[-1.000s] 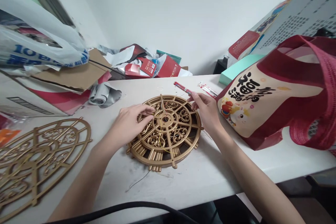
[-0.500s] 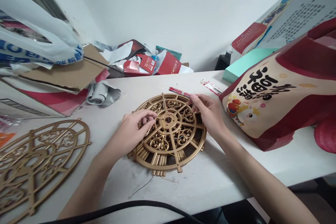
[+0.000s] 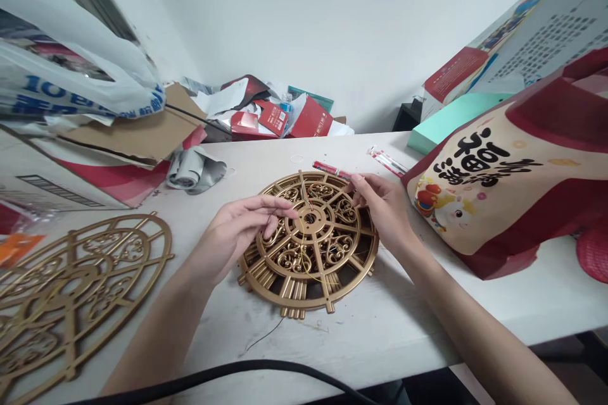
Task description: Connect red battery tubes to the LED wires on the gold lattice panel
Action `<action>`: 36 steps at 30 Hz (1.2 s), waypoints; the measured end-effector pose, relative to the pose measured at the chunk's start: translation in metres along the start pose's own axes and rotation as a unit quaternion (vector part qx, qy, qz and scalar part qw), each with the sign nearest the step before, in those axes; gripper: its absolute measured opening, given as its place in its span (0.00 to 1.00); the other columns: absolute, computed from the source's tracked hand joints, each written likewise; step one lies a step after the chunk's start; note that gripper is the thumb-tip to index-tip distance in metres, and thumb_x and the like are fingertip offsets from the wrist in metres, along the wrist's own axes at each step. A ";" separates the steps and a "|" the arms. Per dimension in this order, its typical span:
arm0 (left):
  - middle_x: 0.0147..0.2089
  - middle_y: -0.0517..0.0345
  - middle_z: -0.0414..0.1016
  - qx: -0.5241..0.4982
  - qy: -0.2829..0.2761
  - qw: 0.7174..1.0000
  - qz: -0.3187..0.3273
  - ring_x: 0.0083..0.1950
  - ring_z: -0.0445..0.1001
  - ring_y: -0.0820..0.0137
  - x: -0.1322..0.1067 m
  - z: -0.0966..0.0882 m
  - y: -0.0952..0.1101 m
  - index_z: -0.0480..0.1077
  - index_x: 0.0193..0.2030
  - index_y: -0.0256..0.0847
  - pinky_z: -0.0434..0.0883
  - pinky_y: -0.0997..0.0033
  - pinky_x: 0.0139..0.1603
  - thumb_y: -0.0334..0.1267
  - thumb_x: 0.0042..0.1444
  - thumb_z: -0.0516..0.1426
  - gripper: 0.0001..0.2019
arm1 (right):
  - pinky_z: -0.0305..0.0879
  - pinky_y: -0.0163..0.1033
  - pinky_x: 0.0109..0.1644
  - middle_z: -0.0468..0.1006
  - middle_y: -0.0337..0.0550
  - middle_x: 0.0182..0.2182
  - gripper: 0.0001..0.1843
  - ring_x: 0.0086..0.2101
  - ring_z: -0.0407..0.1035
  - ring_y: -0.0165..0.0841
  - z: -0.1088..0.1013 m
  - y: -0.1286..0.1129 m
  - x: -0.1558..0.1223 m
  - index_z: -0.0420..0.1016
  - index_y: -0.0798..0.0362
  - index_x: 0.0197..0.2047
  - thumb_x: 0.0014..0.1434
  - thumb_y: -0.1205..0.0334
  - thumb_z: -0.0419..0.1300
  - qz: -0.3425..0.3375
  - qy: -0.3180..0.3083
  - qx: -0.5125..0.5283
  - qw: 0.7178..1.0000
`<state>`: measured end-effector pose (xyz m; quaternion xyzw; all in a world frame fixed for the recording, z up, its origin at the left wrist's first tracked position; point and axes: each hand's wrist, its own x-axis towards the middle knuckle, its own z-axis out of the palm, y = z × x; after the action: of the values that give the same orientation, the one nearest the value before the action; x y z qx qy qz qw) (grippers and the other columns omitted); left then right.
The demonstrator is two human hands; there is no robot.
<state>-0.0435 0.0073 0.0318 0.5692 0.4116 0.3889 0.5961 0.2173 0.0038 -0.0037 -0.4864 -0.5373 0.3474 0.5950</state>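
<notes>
A round gold openwork disc with scrollwork, like a clock face, lies on the white table, apparently stacked in layers. Over its left part, my left hand pinches a thin wire near the central ring. A yellow wire curves from the centre down across the disc. My right hand is at the upper right rim, its fingers curled in around the edge; the fingertips are partly hidden. Just behind the rim, close to those fingers, lies a red tube-shaped item.
A second gold openwork disc lies at the left. A maroon bag stands at the right, with a slim packet beside it. Papers and red boxes are heaped behind the table. A black cable crosses the front.
My left hand has shifted toward the centre of the disc, its fingers straighter and pinched together. My right hand stays at the rim. The whole view has moved slightly.
</notes>
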 end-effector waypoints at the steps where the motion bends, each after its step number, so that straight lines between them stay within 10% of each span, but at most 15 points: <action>1: 0.44 0.45 0.83 -0.005 0.001 1.000 0.000 0.30 0.65 0.75 -0.001 0.000 0.000 0.82 0.44 0.39 0.68 0.75 0.35 0.35 0.54 0.62 0.12 | 0.65 0.38 0.35 0.78 0.41 0.28 0.18 0.27 0.66 0.29 0.000 0.000 0.000 0.80 0.51 0.33 0.67 0.49 0.60 -0.001 0.001 0.000 1.000; 30: 0.27 0.59 0.69 0.063 0.220 0.956 0.183 0.26 0.64 0.78 -0.001 0.005 -0.003 0.82 0.39 0.43 0.60 0.76 0.25 0.39 0.59 0.65 0.05 | 0.63 0.38 0.34 0.79 0.41 0.28 0.18 0.27 0.66 0.29 0.001 0.001 -0.001 0.82 0.52 0.33 0.67 0.49 0.61 -0.002 -0.002 0.012 1.000; 36: 0.39 0.53 0.76 0.004 0.268 0.945 0.190 0.27 0.67 0.78 0.001 0.009 0.002 0.81 0.37 0.42 0.57 0.76 0.21 0.38 0.59 0.64 0.04 | 0.63 0.37 0.34 0.79 0.41 0.29 0.18 0.27 0.67 0.30 0.003 0.002 -0.001 0.82 0.52 0.34 0.67 0.48 0.61 0.005 -0.010 0.016 1.000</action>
<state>-0.0347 0.0049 0.0341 0.5138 0.4418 0.6314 0.3770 0.2146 0.0039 -0.0062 -0.4762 -0.5355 0.3636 0.5952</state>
